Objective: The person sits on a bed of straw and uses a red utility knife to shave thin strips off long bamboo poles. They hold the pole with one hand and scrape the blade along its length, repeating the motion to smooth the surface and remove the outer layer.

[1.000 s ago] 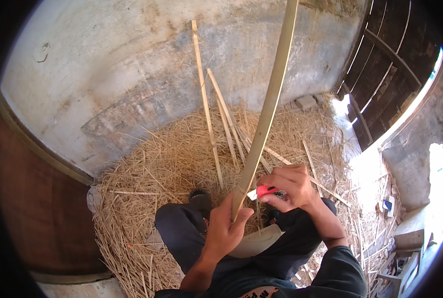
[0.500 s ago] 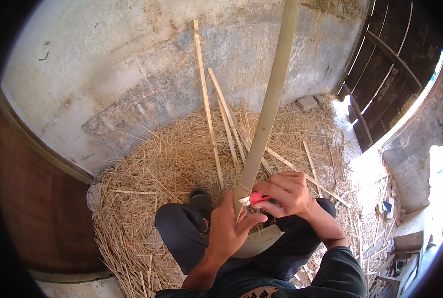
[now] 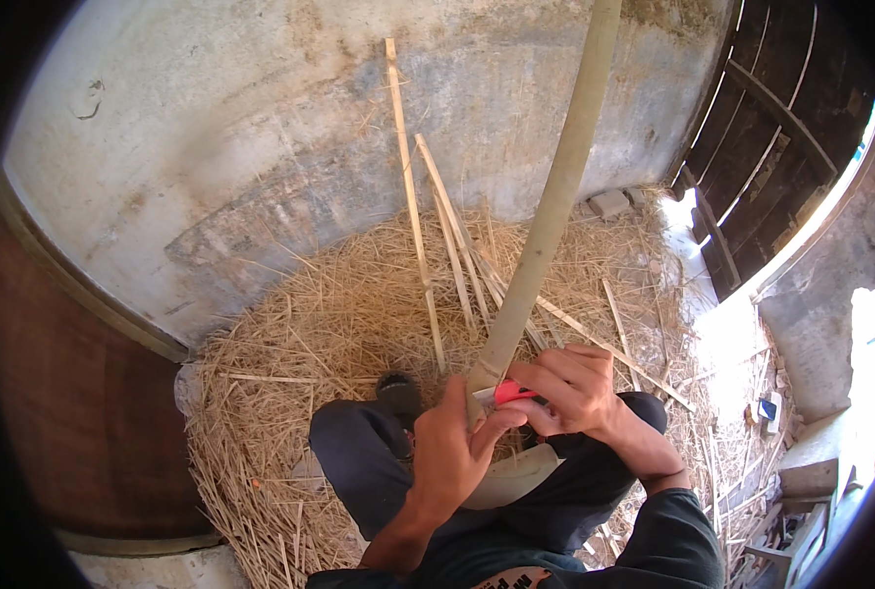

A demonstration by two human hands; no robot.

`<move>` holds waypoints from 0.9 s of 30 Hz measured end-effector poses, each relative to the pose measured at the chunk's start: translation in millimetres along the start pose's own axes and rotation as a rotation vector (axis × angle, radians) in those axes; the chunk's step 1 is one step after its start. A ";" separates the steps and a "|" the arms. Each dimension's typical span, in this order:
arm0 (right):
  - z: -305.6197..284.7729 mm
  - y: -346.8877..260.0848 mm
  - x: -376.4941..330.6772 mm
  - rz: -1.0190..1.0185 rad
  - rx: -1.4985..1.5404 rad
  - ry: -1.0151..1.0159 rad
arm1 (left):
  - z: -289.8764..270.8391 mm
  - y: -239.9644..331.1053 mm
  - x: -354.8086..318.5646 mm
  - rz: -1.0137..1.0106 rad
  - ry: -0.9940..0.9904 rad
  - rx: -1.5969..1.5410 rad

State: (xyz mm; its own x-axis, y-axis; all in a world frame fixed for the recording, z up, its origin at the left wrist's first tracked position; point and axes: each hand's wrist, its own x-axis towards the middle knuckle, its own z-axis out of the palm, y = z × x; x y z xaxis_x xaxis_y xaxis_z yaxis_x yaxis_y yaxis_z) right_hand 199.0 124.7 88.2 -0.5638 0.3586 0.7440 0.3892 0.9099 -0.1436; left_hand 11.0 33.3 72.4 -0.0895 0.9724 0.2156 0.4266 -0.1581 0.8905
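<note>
- The left hand (image 3: pixel 447 452) has its grip closed around the lower end of a long bamboo strip (image 3: pixel 550 216), thumb on the right side and fingers on the left
- From that grip the bamboo strip rises away from the person, leaning to the right, and runs out past the top edge of the view; only its short bottom end sits within the hand
- The right hand (image 3: pixel 567 393) has its grip clamped on a red-handled knife (image 3: pixel 514 392), fingers curled over the handle, just to the right of the bamboo strip
- The knife's short blade points left and lies at the strip's lower end, close above the left thumb; how deep its edge sits cannot be told
- A pale curved piece (image 3: pixel 516 479) lies between the person's legs, below both hands, its material unclear
- Beyond the hands, narrow slats (image 3: pixel 410 182) slant up from the straw (image 3: pixel 290 383), the tallest reaching across the stained wall (image 3: pixel 212 118)
- The straw covers the floor around a dark shoe (image 3: pixel 398 395)
- At the right, a blue-and-white packet (image 3: pixel 768 410) lies near the edge of the straw, below a dark plank door (image 3: pixel 766 137)
</note>
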 end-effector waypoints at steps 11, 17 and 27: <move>-1.2 -3.3 0.7 0.014 -0.056 0.024 | -0.2 -1.0 -1.1 0.018 -0.003 -0.017; 1.0 -5.6 3.2 0.040 -0.074 0.010 | -2.1 -1.4 -0.9 0.016 0.006 -0.069; -45.1 90.5 7.3 0.723 -0.123 0.475 | 10.7 -23.6 -45.1 -0.114 -0.152 -0.186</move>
State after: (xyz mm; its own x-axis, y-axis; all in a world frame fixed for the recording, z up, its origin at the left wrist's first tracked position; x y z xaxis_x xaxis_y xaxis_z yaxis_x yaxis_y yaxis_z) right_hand 263.0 200.2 110.0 0.2043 0.6890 0.6953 0.6257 0.4544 -0.6341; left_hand 14.6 -5.0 37.4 0.0149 0.9981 0.0595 0.2470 -0.0613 0.9671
